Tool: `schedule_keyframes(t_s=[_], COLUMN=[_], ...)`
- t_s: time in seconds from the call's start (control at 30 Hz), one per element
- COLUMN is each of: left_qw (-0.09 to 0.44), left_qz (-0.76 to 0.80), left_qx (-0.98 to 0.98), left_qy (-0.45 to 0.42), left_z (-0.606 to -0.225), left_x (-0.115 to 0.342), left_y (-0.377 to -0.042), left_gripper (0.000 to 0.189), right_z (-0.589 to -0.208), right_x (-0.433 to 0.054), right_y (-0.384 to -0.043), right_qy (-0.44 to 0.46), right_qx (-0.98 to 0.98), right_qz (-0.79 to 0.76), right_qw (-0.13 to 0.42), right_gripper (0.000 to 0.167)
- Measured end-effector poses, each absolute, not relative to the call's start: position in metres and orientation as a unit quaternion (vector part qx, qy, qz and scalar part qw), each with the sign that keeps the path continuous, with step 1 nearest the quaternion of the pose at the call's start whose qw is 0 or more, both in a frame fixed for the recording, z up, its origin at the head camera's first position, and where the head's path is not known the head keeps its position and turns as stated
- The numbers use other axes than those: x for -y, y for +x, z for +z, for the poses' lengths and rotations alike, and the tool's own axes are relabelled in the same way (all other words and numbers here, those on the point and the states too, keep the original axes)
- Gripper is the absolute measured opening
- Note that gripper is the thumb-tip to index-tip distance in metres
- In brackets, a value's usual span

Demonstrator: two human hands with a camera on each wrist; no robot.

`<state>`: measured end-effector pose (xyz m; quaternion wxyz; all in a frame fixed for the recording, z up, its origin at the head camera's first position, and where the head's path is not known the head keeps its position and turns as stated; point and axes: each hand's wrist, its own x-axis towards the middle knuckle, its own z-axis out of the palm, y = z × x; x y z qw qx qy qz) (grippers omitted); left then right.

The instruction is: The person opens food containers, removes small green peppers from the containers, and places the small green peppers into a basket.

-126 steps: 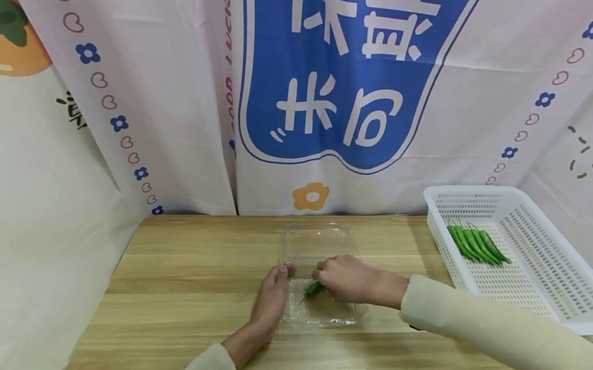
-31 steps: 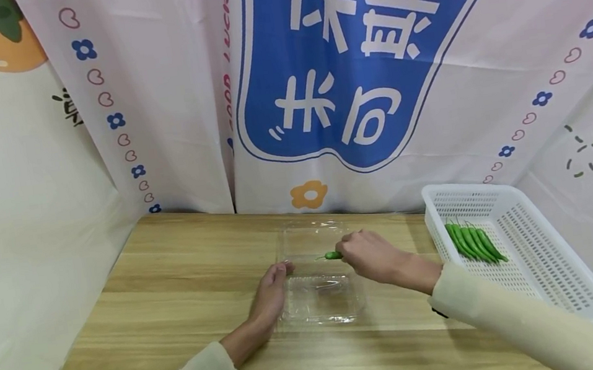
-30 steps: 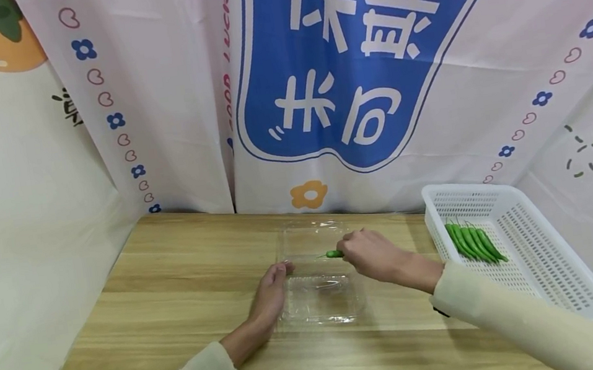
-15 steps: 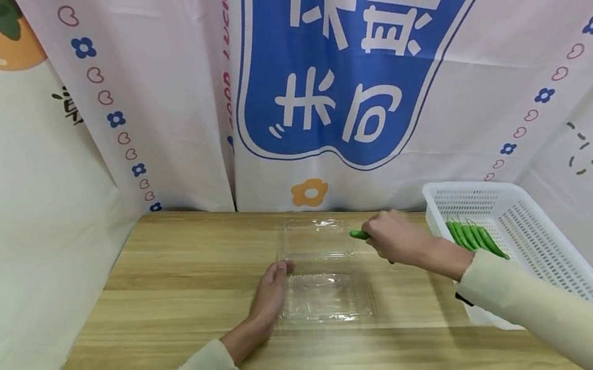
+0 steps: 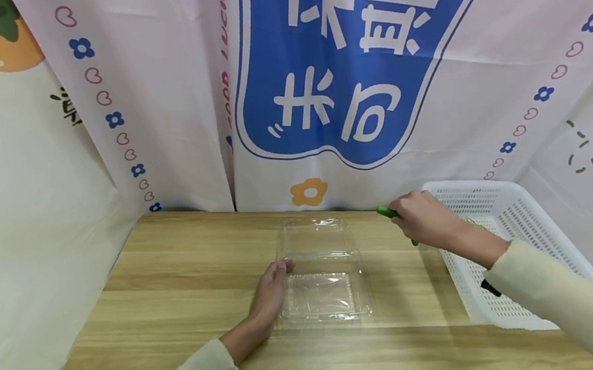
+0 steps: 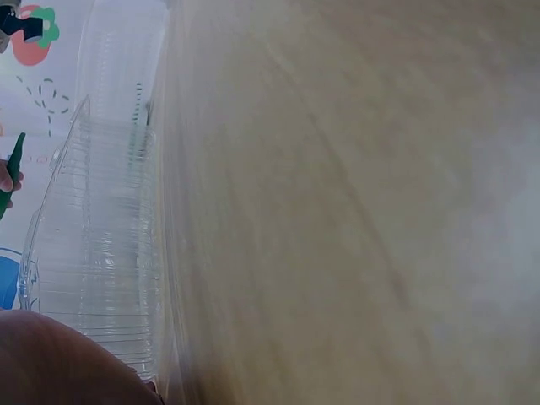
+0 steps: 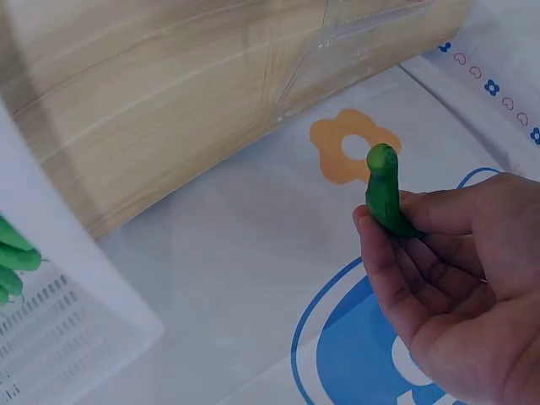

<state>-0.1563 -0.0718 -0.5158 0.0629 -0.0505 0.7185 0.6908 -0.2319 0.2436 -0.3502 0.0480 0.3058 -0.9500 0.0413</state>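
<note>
A green chili pepper (image 5: 386, 212) is pinched between the thumb and fingers of my right hand (image 5: 424, 215), raised over the far right part of the table beside the basket. In the right wrist view the pepper (image 7: 384, 187) stands up from the fingertips, its blunt end toward the camera. A clear plastic clamshell box (image 5: 325, 317) lies unfolded on the table, its lid (image 5: 317, 238) flipped back toward the wall. My left hand (image 5: 270, 293) holds the box's left edge near the hinge, thumb on top; the left wrist view shows the box's ribbed side (image 6: 105, 278) beyond this hand.
A white perforated plastic basket (image 5: 458, 282) stands at the table's right side, partly behind my right forearm. Several green chili peppers (image 7: 15, 257) lie in it. Printed white cloth (image 5: 182, 131) hangs around the wooden table (image 5: 175, 288) at the back and sides.
My right hand has lifted the pepper out of the box's lower half and carried it right and back, toward the basket. My left hand has stayed at the box's edge.
</note>
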Motion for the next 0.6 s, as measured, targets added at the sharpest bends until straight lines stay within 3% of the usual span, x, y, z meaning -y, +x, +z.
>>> schedule_keyframes(t_s=[0.3,0.6], left_qw=[0.068,0.07], left_qz=[0.694,0.688], left_qx=[-0.715,-0.721], left_qy=[-0.051,-0.049], left_z=[-0.517,-0.517], left_x=[0.072,0.072], left_y=[-0.157,-0.156], left_gripper=[0.048,0.048], right_z=[-0.335,-0.323], right_x=[-0.263,-0.286], right_y=[-0.238,-0.247], right_qy=[0.273,0.236], right_qx=[0.96,0.971], right_qz=[0.045,0.046], right_qw=[0.028,0.012], right_gripper=[0.006,0.009])
